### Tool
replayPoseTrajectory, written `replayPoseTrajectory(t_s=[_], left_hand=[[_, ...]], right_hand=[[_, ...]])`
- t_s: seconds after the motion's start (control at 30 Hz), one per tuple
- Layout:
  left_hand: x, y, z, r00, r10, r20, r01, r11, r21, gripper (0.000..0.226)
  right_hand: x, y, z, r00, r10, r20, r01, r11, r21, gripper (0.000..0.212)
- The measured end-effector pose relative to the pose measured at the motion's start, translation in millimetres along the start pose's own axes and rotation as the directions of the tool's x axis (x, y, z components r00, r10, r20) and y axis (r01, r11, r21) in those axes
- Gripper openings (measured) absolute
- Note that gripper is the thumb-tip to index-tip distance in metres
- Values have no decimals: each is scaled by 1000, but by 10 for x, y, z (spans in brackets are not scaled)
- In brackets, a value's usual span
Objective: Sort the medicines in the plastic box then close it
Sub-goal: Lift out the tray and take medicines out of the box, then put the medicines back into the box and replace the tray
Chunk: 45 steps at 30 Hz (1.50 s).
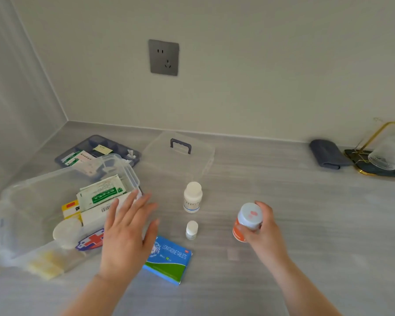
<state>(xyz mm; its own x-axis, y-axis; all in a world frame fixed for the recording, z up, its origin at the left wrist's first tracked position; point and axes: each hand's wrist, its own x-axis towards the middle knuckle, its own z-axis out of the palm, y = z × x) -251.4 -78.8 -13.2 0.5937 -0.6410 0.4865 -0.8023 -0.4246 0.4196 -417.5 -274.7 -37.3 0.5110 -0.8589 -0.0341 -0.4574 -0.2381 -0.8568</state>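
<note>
Here, my right hand [263,226] was clamped around an orange bottle [245,222], lifted off the counter [306,213] at the right. My left hand [128,226] hovered flat, fingers spread apart, at the near right edge of the plastic box [21,213], which sat tilted at the left with packets inside. Its lid [180,153] lay farther back, beside a grey tray [87,144]. Two white bottles [192,197] and a blue tablet carton [169,258] stood between my hands. I judged it best to steady the box first, then set bottles in upright, grouped together.
</note>
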Motion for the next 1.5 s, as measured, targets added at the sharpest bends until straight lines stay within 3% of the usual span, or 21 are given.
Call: replayPoseTrajectory(t_s=[0.1,0.23,0.33,0.53,0.63,0.73,0.83,0.9,1.0,1.07,1.13,1.2,1.37,1.5], left_hand=[[16,-175,-104,996,-90,-29,93,988,122,68],[29,-189,-111,995,-98,12,91,958,273,67],[38,-200,-83,994,-104,-9,102,949,298,57],[22,-224,-69,998,-65,-24,69,945,319,65],[27,-227,-73,998,-56,-15,58,941,333,65],[22,-215,-86,998,-67,9,60,938,342,65],[10,-210,-117,996,-73,57,50,941,335,67],[-2,-214,-144,996,-59,63,37,949,312,67],[-51,-263,-189,996,-85,38,76,978,196,56],[-120,-332,-247,993,-118,-17,119,986,120,44],[-204,-434,-339,988,-140,-71,147,984,104,40],[-253,-557,-462,980,-160,-117,174,977,120,39],[-217,-906,-763,951,-218,-218,258,950,176,38],[-217,-1132,-847,938,-299,-174,326,933,152,44]], right_hand=[[68,8,71,1000,-29,-3,29,999,-17,62],[127,9,90,999,-51,-11,50,996,-69,64],[128,25,86,997,-71,-21,69,992,-110,64],[94,66,87,999,-42,17,43,995,-92,77],[5,18,72,989,-125,-82,109,979,-172,84],[-103,-68,96,907,-323,-271,247,927,-281,72],[-189,-175,168,783,-518,-344,417,848,-329,57],[-275,-256,292,747,-604,-280,545,796,-262,44],[-404,-299,567,717,-689,106,694,693,-194,31],[-452,-284,787,707,-552,443,691,672,-267,46],[-497,-253,966,685,-290,669,617,720,-319,68],[-503,-274,1077,671,-146,727,592,696,-407,73],[-519,-346,1223,683,-137,717,638,590,-495,73],[-512,-418,1244,726,-106,679,569,647,-508,72]])
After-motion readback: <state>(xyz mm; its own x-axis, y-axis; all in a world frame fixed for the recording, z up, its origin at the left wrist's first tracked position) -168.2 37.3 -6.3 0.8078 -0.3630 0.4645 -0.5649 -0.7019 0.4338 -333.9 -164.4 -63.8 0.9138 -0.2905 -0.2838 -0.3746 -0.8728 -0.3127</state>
